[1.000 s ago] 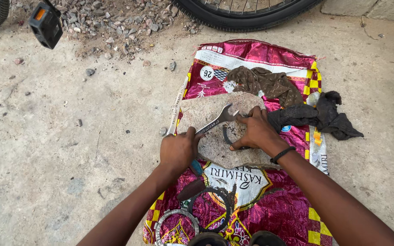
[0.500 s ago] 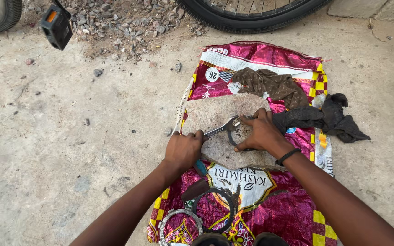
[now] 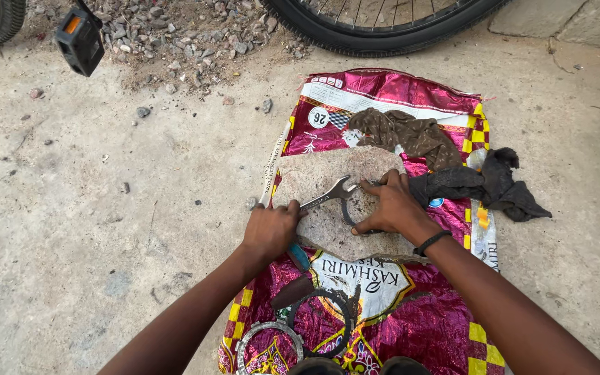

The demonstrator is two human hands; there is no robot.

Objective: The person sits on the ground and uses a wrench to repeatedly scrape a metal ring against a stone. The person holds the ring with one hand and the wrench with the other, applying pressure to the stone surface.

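Observation:
My left hand grips the handle end of a metal open-ended wrench that lies across a flat grey stone. Its jaw points toward a dark metal ring part on the stone. My right hand presses down on that ring, fingers spread over it, a black band on the wrist. The stone rests on a magenta and yellow woven sack spread on the concrete.
Brown cloth and black cloth lie on the sack's far right. A toothed sprocket and black ring sit near me. A bicycle tyre, pedal and gravel lie beyond.
The wrench has dropped from a raised tilt to lie low on the stone. My left hand has shifted slightly right; my right hand stays on the ring.

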